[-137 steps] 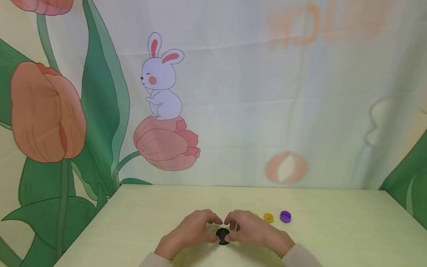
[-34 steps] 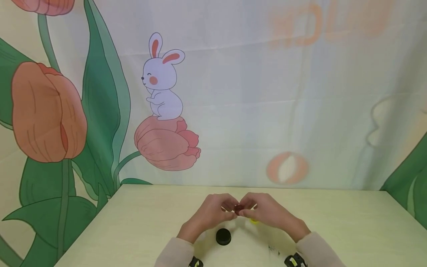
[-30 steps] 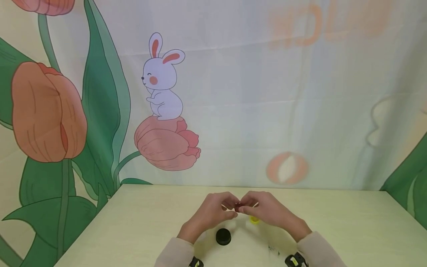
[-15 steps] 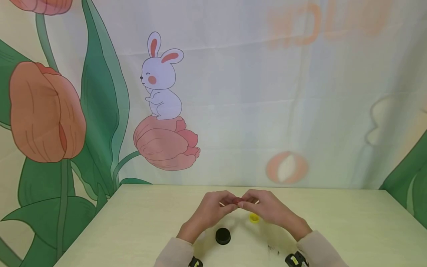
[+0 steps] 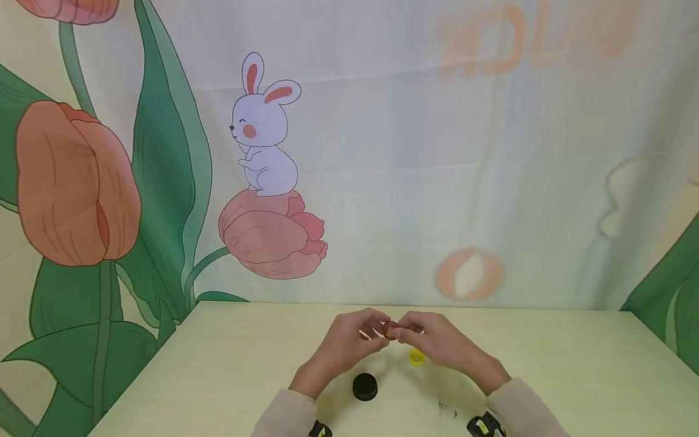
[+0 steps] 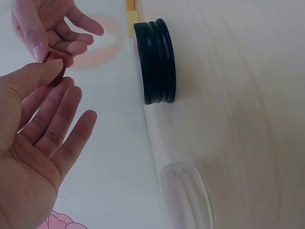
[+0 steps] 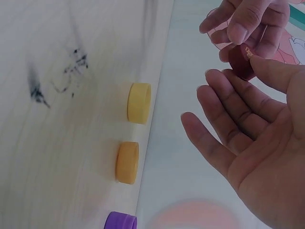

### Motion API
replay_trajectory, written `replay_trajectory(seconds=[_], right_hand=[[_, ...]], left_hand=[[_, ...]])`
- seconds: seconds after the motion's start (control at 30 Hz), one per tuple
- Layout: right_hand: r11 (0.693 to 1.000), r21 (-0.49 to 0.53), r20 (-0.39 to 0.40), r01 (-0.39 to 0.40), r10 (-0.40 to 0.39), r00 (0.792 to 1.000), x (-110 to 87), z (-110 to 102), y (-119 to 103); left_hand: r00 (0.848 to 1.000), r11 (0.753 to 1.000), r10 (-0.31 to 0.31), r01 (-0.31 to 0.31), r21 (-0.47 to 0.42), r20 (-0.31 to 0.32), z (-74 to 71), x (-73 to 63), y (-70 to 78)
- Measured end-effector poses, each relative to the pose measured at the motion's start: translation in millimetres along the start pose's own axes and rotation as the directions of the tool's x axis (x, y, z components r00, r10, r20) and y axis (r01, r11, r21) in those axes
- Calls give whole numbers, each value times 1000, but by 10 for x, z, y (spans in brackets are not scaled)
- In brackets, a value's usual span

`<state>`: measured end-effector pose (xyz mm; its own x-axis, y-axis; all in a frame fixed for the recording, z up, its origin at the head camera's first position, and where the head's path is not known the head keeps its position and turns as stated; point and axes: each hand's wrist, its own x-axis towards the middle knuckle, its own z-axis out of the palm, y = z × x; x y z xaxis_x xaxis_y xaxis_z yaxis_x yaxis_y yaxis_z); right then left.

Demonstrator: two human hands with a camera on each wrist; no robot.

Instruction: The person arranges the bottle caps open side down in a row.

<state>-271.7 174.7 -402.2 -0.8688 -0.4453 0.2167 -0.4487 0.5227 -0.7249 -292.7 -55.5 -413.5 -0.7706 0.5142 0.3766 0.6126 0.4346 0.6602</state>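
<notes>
A small dark red bottle cap [image 7: 242,62] with gold marking is held between both hands, in front of the body above the table. My left hand [image 5: 345,340] pinches its left side with thumb and fingertips. From the other side my right hand [image 5: 437,337] grips it between thumb and index finger; in the right wrist view its other fingers [image 7: 214,138] stretch out loosely. Fingertips cover part of the cap. Below the left hand, a black ribbed lid [image 5: 365,386] lies on the table. Near the right fingers sits a yellow cap [image 5: 416,357].
The left wrist view shows a clear plastic lid [image 6: 186,195] beside the black one. An orange-yellow cap [image 7: 127,162] and a purple cap [image 7: 120,221] line up past the yellow one. Dark marks [image 7: 76,67] spot the pale table [image 5: 246,364]; a printed curtain [image 5: 382,182] hangs behind.
Earlier both hands were at the black lid; they have since moved away from it and hold the red cap. Over the last second the cap has risen slightly and turned between the fingers.
</notes>
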Motion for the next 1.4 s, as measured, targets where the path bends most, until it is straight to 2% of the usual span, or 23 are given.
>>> replay_trajectory(seconds=[0.3,0.47,0.77,0.9,1.4], right_hand=[[1000,14,7,-12,12,1000,0,2,16],[1000,3,3,-15,15,1000,-4,-2,18],[998,-27,-17,57,-58,998,-8,-1,-6],[997,-31,-17,66,-66,998,-4,3,-14],[998,-36,-32,52,-53,998,-12,-1,-37]], left_hand=[[999,999,40,-40,29,-13,4,-6,-17],[999,999,28,-28,37,-16,11,-9,-13],[1000,998,-6,7,58,-15,0,-22,-7],[1000,997,-23,24,75,-12,-4,-17,-8],[999,998,12,-10,64,-34,0,-19,-2]])
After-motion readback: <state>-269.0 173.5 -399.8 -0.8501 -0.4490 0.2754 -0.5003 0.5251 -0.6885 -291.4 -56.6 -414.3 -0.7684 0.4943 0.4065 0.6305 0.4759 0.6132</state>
